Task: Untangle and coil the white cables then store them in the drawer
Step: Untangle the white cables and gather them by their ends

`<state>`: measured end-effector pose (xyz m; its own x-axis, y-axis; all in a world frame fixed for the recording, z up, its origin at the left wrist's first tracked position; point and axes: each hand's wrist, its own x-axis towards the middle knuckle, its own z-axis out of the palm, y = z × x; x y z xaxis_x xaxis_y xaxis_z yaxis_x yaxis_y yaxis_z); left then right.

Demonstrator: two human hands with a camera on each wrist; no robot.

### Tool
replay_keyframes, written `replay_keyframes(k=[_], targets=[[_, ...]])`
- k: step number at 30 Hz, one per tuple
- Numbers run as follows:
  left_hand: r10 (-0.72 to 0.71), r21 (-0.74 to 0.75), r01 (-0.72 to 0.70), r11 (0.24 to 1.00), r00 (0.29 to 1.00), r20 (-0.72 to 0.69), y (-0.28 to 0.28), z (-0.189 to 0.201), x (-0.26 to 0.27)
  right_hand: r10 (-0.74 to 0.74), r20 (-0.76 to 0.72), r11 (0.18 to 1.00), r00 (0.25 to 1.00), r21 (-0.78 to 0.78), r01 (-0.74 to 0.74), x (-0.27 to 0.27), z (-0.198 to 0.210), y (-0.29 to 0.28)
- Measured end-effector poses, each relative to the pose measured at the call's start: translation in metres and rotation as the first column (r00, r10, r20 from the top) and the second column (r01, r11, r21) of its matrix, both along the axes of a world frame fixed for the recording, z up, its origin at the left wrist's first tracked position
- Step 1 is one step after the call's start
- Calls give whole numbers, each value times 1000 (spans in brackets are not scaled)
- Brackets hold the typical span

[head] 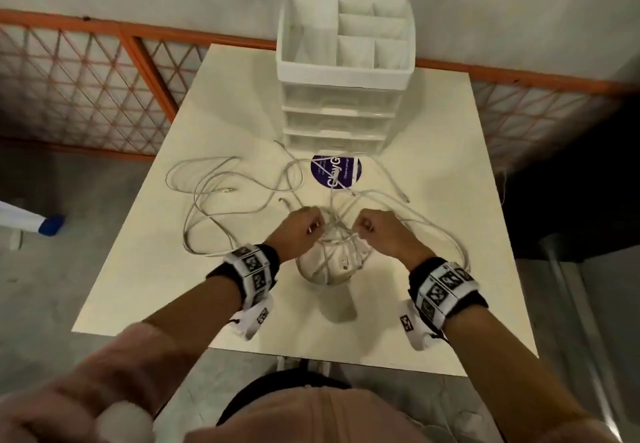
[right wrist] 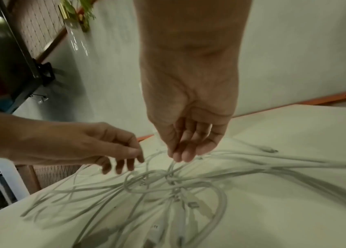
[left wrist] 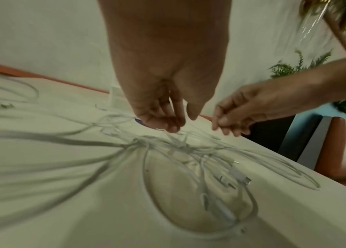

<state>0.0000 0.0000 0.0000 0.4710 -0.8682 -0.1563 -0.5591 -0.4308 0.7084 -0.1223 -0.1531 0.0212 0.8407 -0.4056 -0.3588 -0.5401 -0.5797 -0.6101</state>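
Several white cables [head: 225, 196] sprawl in loops over the cream table [head: 450, 165] and meet in a tangle [head: 334, 252] near its middle. My left hand [head: 304, 231] and right hand [head: 377, 229] hover close together over that tangle, fingers curled. In the right wrist view my right hand [right wrist: 180, 156] pinches a strand that rises from the tangle [right wrist: 168, 181]. The left hand [left wrist: 165, 125] pinches another strand just above the tangle [left wrist: 180, 144]. Loose plug ends [left wrist: 242, 177] lie inside a loop. The white drawer unit [head: 337, 110] stands at the table's back with its drawers closed.
A divided open tray [head: 346, 33] tops the drawer unit. A round purple sticker [head: 336, 170] lies under cable strands in front of it. An orange mesh railing [head: 104, 71] runs behind the table. A blue-capped object [head: 52, 224] sits on the floor to the left.
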Motion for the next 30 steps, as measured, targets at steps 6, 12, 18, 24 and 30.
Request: replay_keyframes(k=[6, 12, 18, 24, 30], targets=[[46, 219, -99, 971, 971, 233, -31, -18, -15, -34, 87, 995, 996, -92, 43, 25, -6, -4], [191, -80, -182, 980, 974, 119, -32, -15, -12, 52, 48, 987, 997, -157, -44, 26, -15, -7], [232, -548, -338, 765, 939, -254, -38, 60, 3, -40, 53, 968, 998, -244, 51, 30, -12, -21], [221, -563, -759, 328, 641, -735, -24, 124, 46, -188, 145, 967, 971, 198, 158, -13, -12, -59], [486, -468, -864, 187, 495, -720, -3, 121, 76, -235, 145, 903, 961, 400, 160, -59, 25, -82]])
